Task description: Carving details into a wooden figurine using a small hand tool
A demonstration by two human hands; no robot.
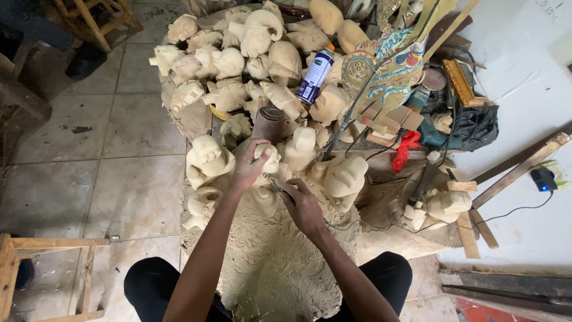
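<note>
The left hand (249,169) is wrapped around a small pale wooden head (266,158), thumb and fingers closed over it, holding it just above the sawdust pile (274,262) in front of the person's knees. The right hand (302,206) is clenched around a thin carving tool (276,186), whose tip points left and touches the underside of the wooden head. A thin dark cable (351,225) runs from under the right hand toward the right.

Around the held piece lie many unfinished carvings of the same pale wood: a large round-faced head (207,160) just to the left, another large head (344,176) to the right, and a smaller figure (302,146) just beyond. A brown roll of sandpaper (269,123) stands upright just beyond the left hand. Farther off, a heap of carved heads (238,53) fills the far part of the pile, with a blue and white spray can (315,76) sticking up among them. To the right of the can leans a flat painted puppet (384,68) in many colours. A red cloth (406,147) lies near dark power tools (444,128) at the right. A small wooden stool (44,277) stands on the tiled floor (119,179) at the near left.
</note>
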